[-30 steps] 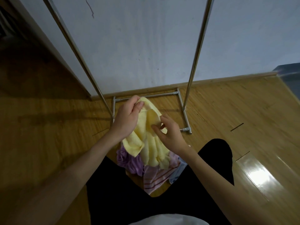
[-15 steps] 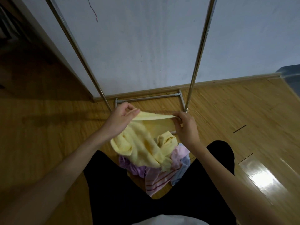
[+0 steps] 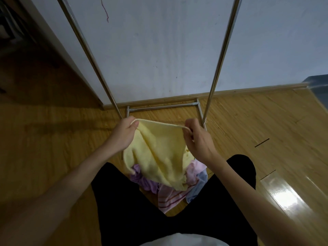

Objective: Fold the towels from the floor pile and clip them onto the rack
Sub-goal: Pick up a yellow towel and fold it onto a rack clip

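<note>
Spread wider, both hands [image 3: 159,137] hold yellow towel [image 3: 159,153].

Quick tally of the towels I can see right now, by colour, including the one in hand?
Yellow towel, held stretched between left hand and right hand: 1
Purple towel, in the floor pile: 1
Pink striped towel: 1
Blue towel: 1
Total visible: 4. More may be hidden under the pile.
</note>
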The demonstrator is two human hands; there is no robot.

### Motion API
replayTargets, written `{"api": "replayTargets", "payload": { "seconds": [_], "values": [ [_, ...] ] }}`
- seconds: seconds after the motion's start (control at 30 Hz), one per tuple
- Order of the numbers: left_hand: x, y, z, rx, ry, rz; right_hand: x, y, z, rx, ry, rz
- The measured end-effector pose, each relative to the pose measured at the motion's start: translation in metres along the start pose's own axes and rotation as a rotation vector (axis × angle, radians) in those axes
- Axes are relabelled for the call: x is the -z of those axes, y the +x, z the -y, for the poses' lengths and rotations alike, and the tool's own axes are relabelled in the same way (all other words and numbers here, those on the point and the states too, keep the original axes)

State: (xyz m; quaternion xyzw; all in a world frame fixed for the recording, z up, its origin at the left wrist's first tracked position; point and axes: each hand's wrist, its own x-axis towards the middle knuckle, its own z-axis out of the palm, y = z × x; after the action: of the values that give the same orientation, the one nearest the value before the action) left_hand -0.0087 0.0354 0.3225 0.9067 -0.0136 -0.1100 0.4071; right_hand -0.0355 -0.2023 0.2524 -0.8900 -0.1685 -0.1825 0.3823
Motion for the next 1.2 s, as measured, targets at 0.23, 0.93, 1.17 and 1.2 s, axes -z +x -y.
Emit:
{"api": "replayTargets", "payload": {
  "seconds": [0.23, 0.93, 1.17, 1.2],
  "values": [
    [0.000, 0.004, -0.007, 0.105, -0.190, -0.156, -0.002, -0.006, -0.001, 0.255, -0.171, 0.220],
    [-0.007, 0.006, -0.025, 0.099, -0.285, -0.215, -0.017, 0.001, 0.023, 0.039, 0.076, 0.488],
    [-0.009, 0.004, -0.031, 0.104, -0.292, -0.220, -0.021, 0.002, 0.032, 0.089, 0.071, 0.538],
    [-0.009, 0.004, -0.031, 0.107, -0.289, -0.221, -0.021, 0.002, 0.034, 0.086, 0.080, 0.556]
  ]
}}
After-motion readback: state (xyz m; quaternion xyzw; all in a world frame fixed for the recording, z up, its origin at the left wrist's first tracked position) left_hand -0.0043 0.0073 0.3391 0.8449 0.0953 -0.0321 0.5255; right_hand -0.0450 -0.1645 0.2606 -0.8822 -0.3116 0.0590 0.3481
